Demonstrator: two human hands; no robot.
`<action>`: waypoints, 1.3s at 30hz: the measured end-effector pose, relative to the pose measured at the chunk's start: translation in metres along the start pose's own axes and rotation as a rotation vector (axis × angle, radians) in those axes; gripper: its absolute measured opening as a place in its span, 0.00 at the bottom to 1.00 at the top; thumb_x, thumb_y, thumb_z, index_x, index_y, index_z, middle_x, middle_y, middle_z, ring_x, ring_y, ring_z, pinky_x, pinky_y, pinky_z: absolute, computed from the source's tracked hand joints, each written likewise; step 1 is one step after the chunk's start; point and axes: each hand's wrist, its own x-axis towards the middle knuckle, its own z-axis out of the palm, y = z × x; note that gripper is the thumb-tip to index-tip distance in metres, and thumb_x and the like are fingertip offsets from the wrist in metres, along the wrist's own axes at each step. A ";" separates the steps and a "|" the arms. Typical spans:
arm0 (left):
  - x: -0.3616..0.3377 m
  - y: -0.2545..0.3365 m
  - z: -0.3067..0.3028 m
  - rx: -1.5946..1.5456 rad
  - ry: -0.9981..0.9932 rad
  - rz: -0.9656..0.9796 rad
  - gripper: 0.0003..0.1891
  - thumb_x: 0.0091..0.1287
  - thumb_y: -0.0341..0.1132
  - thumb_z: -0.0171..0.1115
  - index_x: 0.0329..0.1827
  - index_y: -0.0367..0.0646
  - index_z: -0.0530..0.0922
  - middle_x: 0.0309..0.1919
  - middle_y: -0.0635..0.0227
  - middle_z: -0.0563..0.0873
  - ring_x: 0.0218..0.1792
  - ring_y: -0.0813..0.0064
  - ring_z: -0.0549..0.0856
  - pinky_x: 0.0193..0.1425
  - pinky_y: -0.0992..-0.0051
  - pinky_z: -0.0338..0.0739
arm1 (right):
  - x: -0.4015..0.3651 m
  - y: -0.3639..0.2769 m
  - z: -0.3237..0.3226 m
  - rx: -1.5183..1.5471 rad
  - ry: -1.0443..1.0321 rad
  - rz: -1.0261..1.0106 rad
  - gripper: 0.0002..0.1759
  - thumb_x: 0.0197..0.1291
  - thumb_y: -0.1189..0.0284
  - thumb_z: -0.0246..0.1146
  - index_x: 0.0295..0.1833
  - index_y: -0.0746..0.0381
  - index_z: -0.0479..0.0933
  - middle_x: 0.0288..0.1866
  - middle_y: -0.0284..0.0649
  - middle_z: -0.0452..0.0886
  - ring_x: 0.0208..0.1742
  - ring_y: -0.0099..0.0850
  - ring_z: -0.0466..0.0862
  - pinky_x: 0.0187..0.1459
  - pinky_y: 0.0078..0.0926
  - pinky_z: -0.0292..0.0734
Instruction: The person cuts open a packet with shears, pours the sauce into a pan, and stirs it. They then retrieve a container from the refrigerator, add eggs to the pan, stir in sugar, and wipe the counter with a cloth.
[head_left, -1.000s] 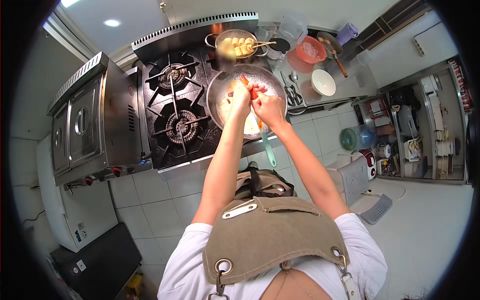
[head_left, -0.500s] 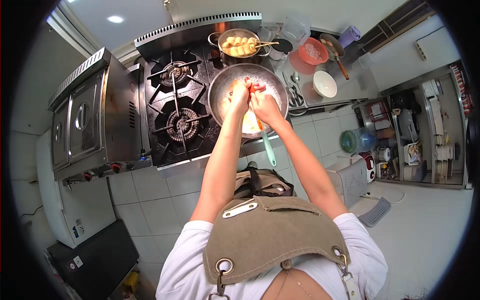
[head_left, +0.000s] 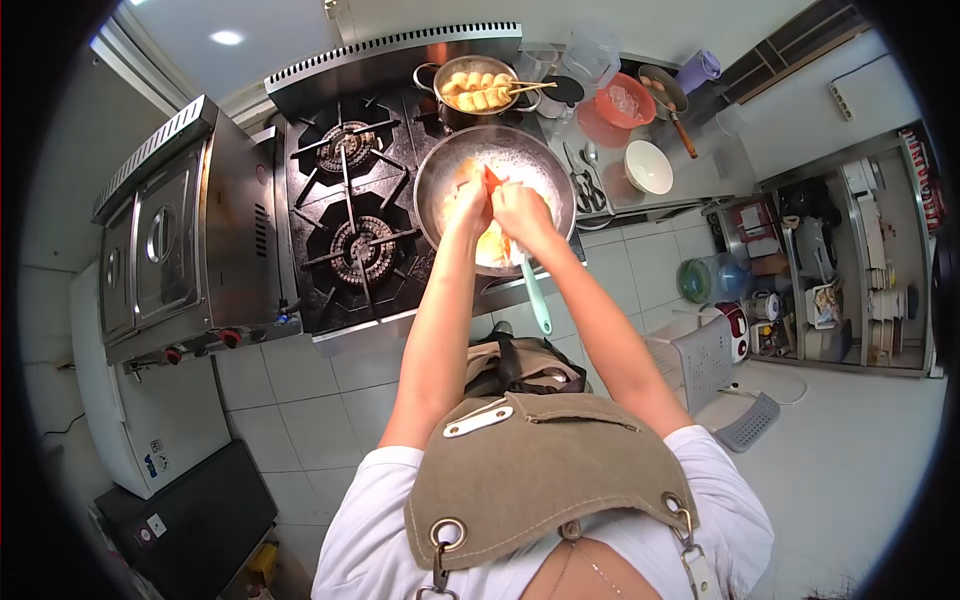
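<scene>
Both your hands are over the wide frying pan (head_left: pixel 433 188), which is the landmark for everything here. Your left hand (head_left: pixel 468 207) is closed on a slim red packet (head_left: pixel 491 182), and your right hand (head_left: pixel 523 213) is curled tight against it, gripping it from the other side. The knuckles of the two hands nearly meet; the fingertips are hidden beneath them. The packet is above the middle of the pan, mostly covered by your fingers, with a bit of red showing between them. Below your hands, orange-yellow food (head_left: pixel 493 248) lies in the near part of the pan. A spatula with a mint-green handle (head_left: pixel 537 302) leans across the pan's near rim, the handle sloping out toward you.

Just behind the pan is a metal pot (head_left: pixel 462 119), with skewered rolls (head_left: pixel 478 93) in it and their sticks pointing right. Left of the pan are two gas burners, the rear burner (head_left: pixel 345 150) and the front burner (head_left: pixel 362 250). Right of the pan, utensils (head_left: pixel 590 194) lie on the counter, and beyond them is a white bowl (head_left: pixel 648 167). Farther back to the pan's right are a coral-red basin (head_left: pixel 611 126) and a small frying pan with a brown handle (head_left: pixel 684 139).
</scene>
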 end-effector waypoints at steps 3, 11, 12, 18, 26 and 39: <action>-0.037 0.016 -0.008 0.160 -0.215 -0.234 0.16 0.72 0.44 0.44 0.45 0.37 0.71 0.40 0.53 0.81 0.45 0.60 0.82 0.50 0.63 0.76 | 0.034 0.018 -0.005 0.153 -0.238 0.270 0.21 0.57 0.65 0.46 0.42 0.65 0.81 0.38 0.59 0.80 0.41 0.50 0.82 0.45 0.42 0.76; -0.112 0.068 -0.010 0.542 -0.112 -0.036 0.20 0.70 0.41 0.43 0.56 0.36 0.72 0.51 0.57 0.81 0.51 0.68 0.81 0.58 0.73 0.70 | 0.027 0.033 -0.004 0.153 -0.068 0.119 0.23 0.59 0.60 0.48 0.31 0.70 0.78 0.27 0.59 0.78 0.34 0.50 0.82 0.36 0.45 0.72; -0.111 0.063 -0.015 0.557 -0.124 0.087 0.19 0.69 0.42 0.46 0.54 0.38 0.74 0.50 0.61 0.82 0.50 0.71 0.81 0.57 0.74 0.70 | 0.021 0.035 -0.003 0.115 -0.129 0.120 0.24 0.62 0.60 0.48 0.31 0.71 0.77 0.26 0.59 0.78 0.32 0.49 0.81 0.35 0.43 0.72; -0.104 0.037 -0.004 0.614 -0.096 0.039 0.19 0.71 0.45 0.46 0.55 0.41 0.74 0.47 0.67 0.82 0.45 0.78 0.81 0.51 0.76 0.73 | -0.023 -0.012 -0.013 0.983 -0.246 0.273 0.20 0.67 0.56 0.47 0.29 0.57 0.72 0.22 0.25 0.68 0.23 0.16 0.65 0.25 0.16 0.62; -0.095 0.032 0.012 0.501 0.029 0.328 0.13 0.63 0.37 0.63 0.45 0.38 0.81 0.33 0.70 0.85 0.30 0.86 0.81 0.34 0.85 0.75 | -0.060 0.008 -0.034 1.506 -0.246 0.497 0.14 0.63 0.64 0.51 0.52 0.57 0.65 0.32 0.33 0.73 0.32 0.24 0.73 0.37 0.21 0.67; -0.142 0.045 0.025 0.704 -0.266 0.124 0.15 0.65 0.37 0.60 0.51 0.39 0.79 0.40 0.73 0.84 0.39 0.84 0.80 0.43 0.81 0.73 | -0.072 -0.004 -0.071 1.803 0.005 0.510 0.14 0.56 0.77 0.63 0.46 0.55 0.69 0.36 0.28 0.79 0.31 0.15 0.74 0.31 0.13 0.68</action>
